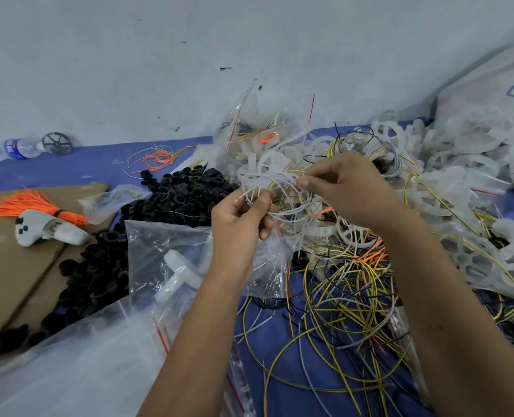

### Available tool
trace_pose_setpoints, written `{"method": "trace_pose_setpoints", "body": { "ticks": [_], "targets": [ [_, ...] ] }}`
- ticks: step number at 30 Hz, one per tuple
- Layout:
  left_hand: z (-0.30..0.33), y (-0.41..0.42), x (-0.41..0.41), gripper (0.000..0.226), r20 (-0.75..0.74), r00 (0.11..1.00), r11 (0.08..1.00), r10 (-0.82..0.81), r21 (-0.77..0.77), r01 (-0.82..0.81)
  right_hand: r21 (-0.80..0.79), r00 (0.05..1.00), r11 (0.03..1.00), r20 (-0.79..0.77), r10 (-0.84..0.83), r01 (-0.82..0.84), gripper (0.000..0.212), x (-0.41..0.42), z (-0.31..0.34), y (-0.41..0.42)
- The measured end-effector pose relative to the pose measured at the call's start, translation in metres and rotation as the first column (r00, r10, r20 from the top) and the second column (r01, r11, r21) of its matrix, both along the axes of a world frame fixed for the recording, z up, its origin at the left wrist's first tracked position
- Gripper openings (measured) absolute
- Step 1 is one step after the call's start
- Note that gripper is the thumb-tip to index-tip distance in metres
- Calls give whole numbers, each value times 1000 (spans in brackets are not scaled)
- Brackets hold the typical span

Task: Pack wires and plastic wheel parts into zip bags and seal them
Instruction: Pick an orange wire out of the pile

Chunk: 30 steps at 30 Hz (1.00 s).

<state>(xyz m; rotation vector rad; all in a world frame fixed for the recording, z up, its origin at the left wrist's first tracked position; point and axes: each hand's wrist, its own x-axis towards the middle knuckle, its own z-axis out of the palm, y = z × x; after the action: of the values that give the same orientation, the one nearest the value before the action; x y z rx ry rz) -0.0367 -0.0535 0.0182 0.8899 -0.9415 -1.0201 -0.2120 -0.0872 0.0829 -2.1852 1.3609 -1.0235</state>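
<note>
My left hand (240, 219) pinches the ends of a loop of white wires (275, 183) and also grips the mouth of a clear zip bag (171, 254) that hangs below it. A white plastic part (179, 273) lies inside that bag. My right hand (340, 185) pinches the other side of the white wire loop between thumb and forefinger. Both hands are raised above a tangle of yellow, black, white and orange wires (349, 296). Translucent white wheel parts (448, 164) are heaped behind and to the right.
A pile of black ring parts (171, 200) lies left of my hands. Filled zip bags (258, 130) stand at the back. Empty zip bags (99, 356) cover the lower left. An orange wire bundle (36, 204), a white controller (39, 228) and a water bottle (18, 147) lie far left.
</note>
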Motion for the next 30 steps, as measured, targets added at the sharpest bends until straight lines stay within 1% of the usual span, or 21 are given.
{"method": "trace_pose_setpoints", "body": {
  "ticks": [2,5,8,10,13,14,16,18,22,24,25,26,27,28,29,30],
  "targets": [
    [0,1,-2,15,18,1000,1000,-1,-12,2,13,999,1000,-28,18,-17,24,-5,3,2],
    [1,3,-5,14,32,999,1000,7,-30,-6,33,988,990,-69,140,-138,29,-6,9,7],
    [6,4,-4,14,51,999,998,13,-63,-10,-47,981,991,-152,120,-129,30,0,14,11],
    [11,4,0,18,103,994,994,21,-108,-10,-76,975,983,-160,154,-167,28,5,20,16],
    [18,3,5,22,199,980,987,34,-159,-2,-46,954,963,-159,255,-265,21,8,29,23],
    [19,3,6,21,209,977,986,32,-166,3,-36,948,963,-188,257,-268,20,8,30,23],
    [19,4,5,19,203,979,985,18,-170,17,-22,939,974,-274,210,-224,28,6,31,23],
    [18,4,3,16,176,984,984,9,-176,23,-12,946,985,-278,164,-174,34,3,31,22],
    [18,3,-4,9,152,988,977,16,-213,17,-8,989,997,-121,79,-81,30,-4,27,17],
    [16,3,-5,10,106,994,988,38,-152,-22,-15,1000,1000,-26,7,-8,28,-6,22,12],
    [12,3,-5,13,106,990,993,89,-87,-80,-17,999,999,26,-39,39,27,-7,20,9],
    [8,2,-5,17,166,971,986,169,-16,-169,-21,994,996,70,-88,90,27,-8,18,7],
    [3,0,-4,20,292,924,963,246,36,-268,-25,984,991,119,-130,134,27,-9,17,5],
    [-2,0,-4,23,439,853,937,283,66,-344,-26,969,987,193,-153,161,27,-8,17,3],
    [-6,1,-5,29,572,774,918,273,86,-388,-19,940,986,306,-154,167,27,-7,17,2],
    [-7,3,-7,35,675,698,909,240,96,-405,-5,885,988,446,-135,154,27,-6,19,2]
  ]
}}
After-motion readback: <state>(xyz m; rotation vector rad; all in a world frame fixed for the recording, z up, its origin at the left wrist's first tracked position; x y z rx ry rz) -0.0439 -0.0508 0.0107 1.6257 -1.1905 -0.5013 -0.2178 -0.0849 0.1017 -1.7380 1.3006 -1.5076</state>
